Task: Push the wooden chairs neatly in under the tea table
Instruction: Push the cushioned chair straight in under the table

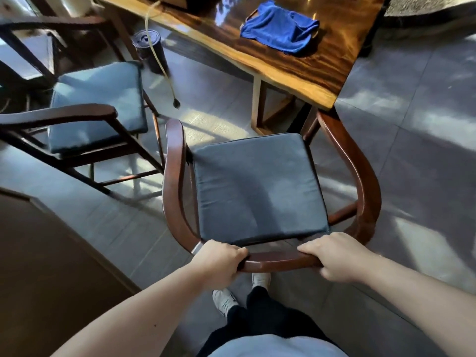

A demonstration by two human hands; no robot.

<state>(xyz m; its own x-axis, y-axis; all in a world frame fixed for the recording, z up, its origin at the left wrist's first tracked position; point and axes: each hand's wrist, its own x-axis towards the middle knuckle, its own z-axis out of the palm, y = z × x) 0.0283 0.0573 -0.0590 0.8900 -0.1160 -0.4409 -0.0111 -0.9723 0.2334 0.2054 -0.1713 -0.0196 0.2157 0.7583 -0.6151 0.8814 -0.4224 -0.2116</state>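
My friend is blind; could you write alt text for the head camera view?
Left hand and right hand grip the curved back rail of a dark wooden armchair at the glossy wooden tea table. A second cushioned wooden chair stands left.

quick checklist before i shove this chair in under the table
1. Left hand gripping the chair back rail: ok.
2. Right hand gripping the rail: ok.
3. Chair squared to the tea table: not ok, it sits at the corner, angled.
4. Right armrest clear of the table corner: not ok, its tip is under it.
5. Second chair out of the path: ok, off to the left.
6. Chair legs free: cannot tell.
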